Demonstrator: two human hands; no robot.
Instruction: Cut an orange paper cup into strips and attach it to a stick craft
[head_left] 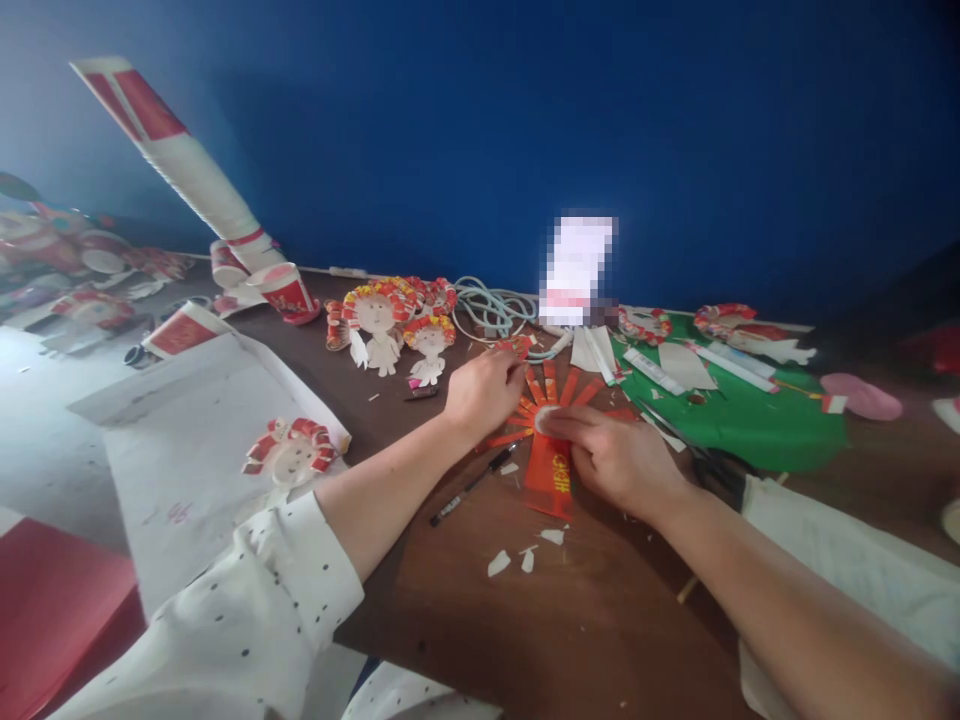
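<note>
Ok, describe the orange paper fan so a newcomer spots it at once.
On the brown table by the blue wall, look between the left hand and the right hand. The orange paper fan there radiates from a white disc. Its straight strips and one broad, yellow-printed tab set it apart from the red-trimmed white paper dolls.

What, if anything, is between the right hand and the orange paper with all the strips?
Nothing that I can see: the fingertips of the right hand are right at the white round middle of the orange paper. The black pen lies off to one side.
</note>
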